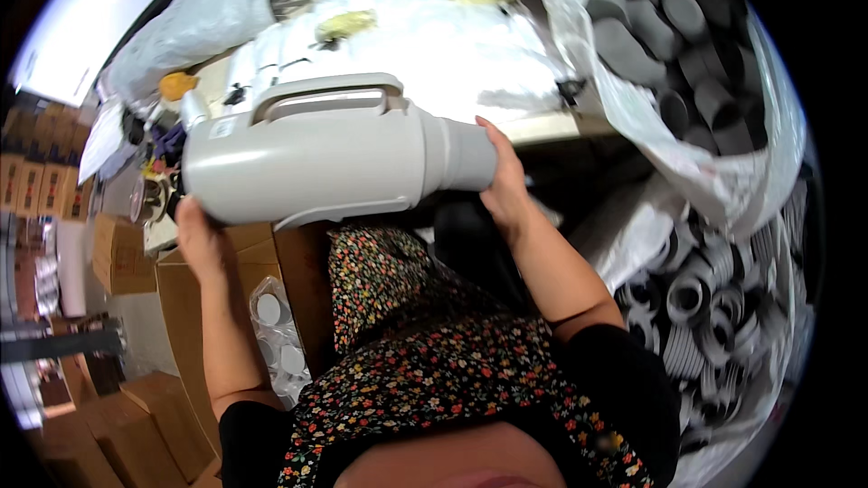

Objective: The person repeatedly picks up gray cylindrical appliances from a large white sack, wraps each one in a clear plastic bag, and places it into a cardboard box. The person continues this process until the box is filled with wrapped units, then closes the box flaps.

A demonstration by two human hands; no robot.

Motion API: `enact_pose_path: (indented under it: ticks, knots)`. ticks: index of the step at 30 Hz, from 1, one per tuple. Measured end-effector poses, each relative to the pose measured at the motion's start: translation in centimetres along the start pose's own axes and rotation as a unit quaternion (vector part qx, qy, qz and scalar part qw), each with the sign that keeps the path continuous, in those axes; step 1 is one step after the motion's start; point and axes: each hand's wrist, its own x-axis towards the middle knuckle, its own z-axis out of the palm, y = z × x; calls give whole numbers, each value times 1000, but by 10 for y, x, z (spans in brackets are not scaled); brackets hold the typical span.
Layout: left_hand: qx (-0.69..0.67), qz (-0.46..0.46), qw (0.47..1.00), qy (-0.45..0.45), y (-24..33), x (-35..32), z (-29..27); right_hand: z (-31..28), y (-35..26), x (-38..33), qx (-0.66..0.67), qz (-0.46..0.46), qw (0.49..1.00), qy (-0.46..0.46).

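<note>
Flask position: the large, glossy light-grey cylindrical flask [303, 163] lies horizontally in the air, in front of the near edge of the white-covered table [556, 129], base to the left.
Left hand: the left hand [202, 242] grips the base end, its thumb at the lower rim; the remaining fingers are largely hidden.
Right hand: the right hand [506, 183] has its fingers closed around the matte, darker-grey cylindrical cap [472, 155].
Side handle: the rigid-looking, light-grey loop handle [330, 84] faces the table and is not held.
Carrying bail: the slim, curved grey bail [348, 210] lies along the near side.
Expected handling: bulky, stiff and probably moderate in weight; the smooth shell may slip, and any glass liner would be fragile.
Recommended hold: support base and shoulder together, or use the side handle; avoid relying on the cap alone, as it may detach.
</note>
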Motion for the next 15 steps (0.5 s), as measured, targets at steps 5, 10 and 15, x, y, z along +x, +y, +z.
enact_pose_path:
  ticks: [5, 10, 15]
  knots:
    - [-129, 119, 979, -104, 58, 8, 43, -56, 31, -59, 116, 107, 978, -136]
    - [-65, -2, 984, -167, 34, 56, 93, -87, 46, -128, -192, -62, 971, -127]
    - [5, -276, 889, -365, -78, 36, 128, -148, 8, -195, -569, -77, 804, -154]
